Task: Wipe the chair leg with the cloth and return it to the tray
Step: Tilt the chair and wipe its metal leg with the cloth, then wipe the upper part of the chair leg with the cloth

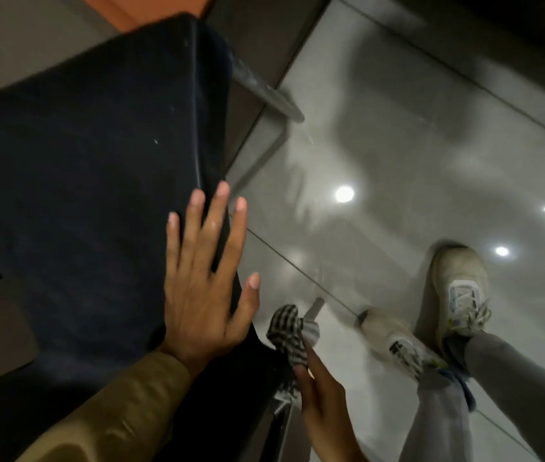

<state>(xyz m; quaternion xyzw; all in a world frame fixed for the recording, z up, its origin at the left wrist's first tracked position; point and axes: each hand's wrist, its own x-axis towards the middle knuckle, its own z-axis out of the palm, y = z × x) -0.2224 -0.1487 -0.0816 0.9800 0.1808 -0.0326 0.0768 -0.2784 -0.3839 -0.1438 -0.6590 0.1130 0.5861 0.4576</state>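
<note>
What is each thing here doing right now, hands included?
Dark upholstered chair seat: left hand resting on its edge.
Left hand: open, fingers spread flat.
Right hand: gripping the cloth.
Black-and-white checked cloth: bunched around the near leg.
Grey metal chair leg: being wiped.

chair leg: only a short metal stub shows past the cloth; upper part hidden behind cloth and seat edge.
cloth: checked, bunched around the leg; lower end hidden behind right hand, blurred.
right hand: wrist cut off by bottom edge; fingertips buried in the cloth, grip hard to read.
left hand: flat on the seat, palm hidden, motion-blurred.
chair seat: dark, cut off at left edge; underside unseen.
far chair leg: top hidden under the seat, smeared.
shoes: blurred; legs cut by bottom edge.
tray: not visible anywhere.
</note>
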